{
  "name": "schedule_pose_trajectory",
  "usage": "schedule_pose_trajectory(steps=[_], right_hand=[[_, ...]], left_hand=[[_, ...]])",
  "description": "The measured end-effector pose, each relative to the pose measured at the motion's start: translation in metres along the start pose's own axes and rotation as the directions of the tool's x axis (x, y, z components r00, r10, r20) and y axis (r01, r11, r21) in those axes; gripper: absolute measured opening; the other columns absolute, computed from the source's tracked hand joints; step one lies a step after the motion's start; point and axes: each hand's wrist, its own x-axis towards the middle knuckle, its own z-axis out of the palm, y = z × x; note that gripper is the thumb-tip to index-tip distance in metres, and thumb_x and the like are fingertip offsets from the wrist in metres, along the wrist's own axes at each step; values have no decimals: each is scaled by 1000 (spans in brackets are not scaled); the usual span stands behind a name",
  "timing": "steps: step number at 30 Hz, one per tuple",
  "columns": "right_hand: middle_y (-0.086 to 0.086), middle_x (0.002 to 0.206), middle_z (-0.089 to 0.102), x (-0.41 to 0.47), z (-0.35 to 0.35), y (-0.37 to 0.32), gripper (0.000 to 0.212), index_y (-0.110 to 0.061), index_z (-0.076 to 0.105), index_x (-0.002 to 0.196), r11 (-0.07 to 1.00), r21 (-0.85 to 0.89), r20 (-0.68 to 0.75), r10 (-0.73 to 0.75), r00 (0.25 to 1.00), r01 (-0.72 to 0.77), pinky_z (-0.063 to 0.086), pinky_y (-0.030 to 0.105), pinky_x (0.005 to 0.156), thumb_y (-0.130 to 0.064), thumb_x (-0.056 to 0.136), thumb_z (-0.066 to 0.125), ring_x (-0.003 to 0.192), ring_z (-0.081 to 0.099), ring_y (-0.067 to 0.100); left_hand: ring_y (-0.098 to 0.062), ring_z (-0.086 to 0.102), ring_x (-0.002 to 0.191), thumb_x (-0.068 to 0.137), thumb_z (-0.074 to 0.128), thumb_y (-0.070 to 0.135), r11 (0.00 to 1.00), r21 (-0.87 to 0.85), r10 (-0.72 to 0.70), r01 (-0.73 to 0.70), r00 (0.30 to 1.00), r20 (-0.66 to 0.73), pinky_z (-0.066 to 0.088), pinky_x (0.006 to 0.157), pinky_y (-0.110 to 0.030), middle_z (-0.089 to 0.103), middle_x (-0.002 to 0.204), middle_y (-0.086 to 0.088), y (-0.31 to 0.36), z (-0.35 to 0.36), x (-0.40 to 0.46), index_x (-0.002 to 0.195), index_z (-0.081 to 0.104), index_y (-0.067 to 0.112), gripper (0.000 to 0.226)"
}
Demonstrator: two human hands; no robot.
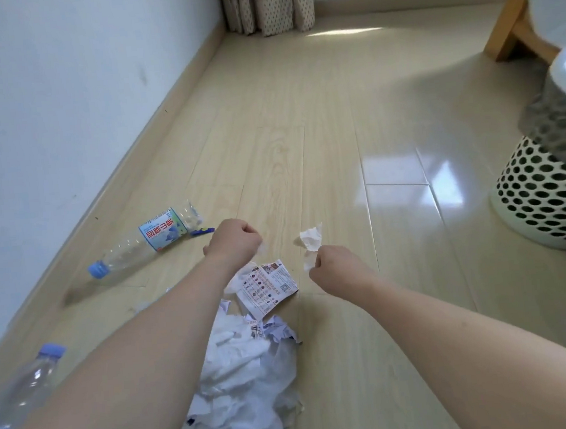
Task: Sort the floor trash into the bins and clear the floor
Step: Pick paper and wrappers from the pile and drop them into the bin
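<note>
Pinching a crumpled tissue (311,246), the right hand (334,271) is curled tight around its lower end; the scrap stands up and away from the knuckles, long axis roughly upright. Left hand (234,240) is fisted, white paper peeking beneath it, though the hold is unclear. Leaflet (267,289) and paper heap (244,371) lie below both fists; bottle (147,241) off left, pointing cap-down-left. Perforated bin (547,198) well right. Risk: the light tissue slips from so small a pinch, falling short.
</note>
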Motion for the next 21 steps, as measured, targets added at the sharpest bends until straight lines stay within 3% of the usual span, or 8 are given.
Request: schedule_pose_trajectory(steps=[3, 5, 9, 15, 18, 21], right_hand=[[-1, 77, 50, -27, -33, -5, 17, -16, 44, 73, 999, 33, -38, -4, 999, 5, 32, 25, 48, -19, 89, 46, 58, 44, 14], [0, 84, 54, -46, -59, -10, 12, -15, 47, 77, 999, 37, -67, -22, 998, 24, 35, 24, 50, -18, 88, 48, 62, 47, 15], [3, 94, 61, -103, -124, -11, 8, -12, 58, 89, 998, 26, -131, -50, 990, 53, 50, 31, 68, -16, 85, 52, 77, 58, 21], [11, 89, 70, -201, -227, 68, 19, -9, 64, 95, 993, -38, -191, 104, 976, -113, 58, 37, 73, -11, 86, 47, 72, 66, 24], [12, 83, 71, -243, -267, 129, 16, -7, 66, 93, 977, -19, -244, 202, 949, -213, 57, 34, 67, -10, 86, 52, 66, 64, 24], [14, 79, 69, -274, -285, 180, 20, -2, 66, 94, 942, 31, -204, 332, 921, -333, 52, 30, 57, -9, 85, 50, 60, 58, 25]], left_hand=[[-21, 53, 71, 86, 61, 5, 959, -283, -24, 32, 999, 30, 40, 60, -24, 61, 71, -4, 26, -32, -25, 70, 62, 13, 17], [-19, 50, 64, 88, 61, 5, 941, -337, -18, 39, 998, 64, 36, 57, -24, 59, 70, -8, 49, -51, -43, 75, 61, 11, 15], [-17, 54, 58, 86, 58, -1, 918, -397, 31, 23, 991, 128, 34, 54, -25, 59, 78, -13, 111, -72, -91, 85, 61, 7, 9], [-17, 61, 60, 83, 54, -6, 910, -409, 190, -71, 947, 257, 34, 54, -24, 66, 76, -10, 223, -24, -179, 87, 61, 6, 14], [-17, 61, 57, 84, 54, -5, 897, -417, 302, -148, 893, 334, 35, 52, -22, 65, 75, -12, 282, 20, -227, 84, 60, 6, 13], [-23, 61, 62, 86, 56, -1, 896, -391, 372, -212, 838, 399, 38, 54, -23, 62, 74, -13, 326, 72, -263, 77, 60, 10, 15]])
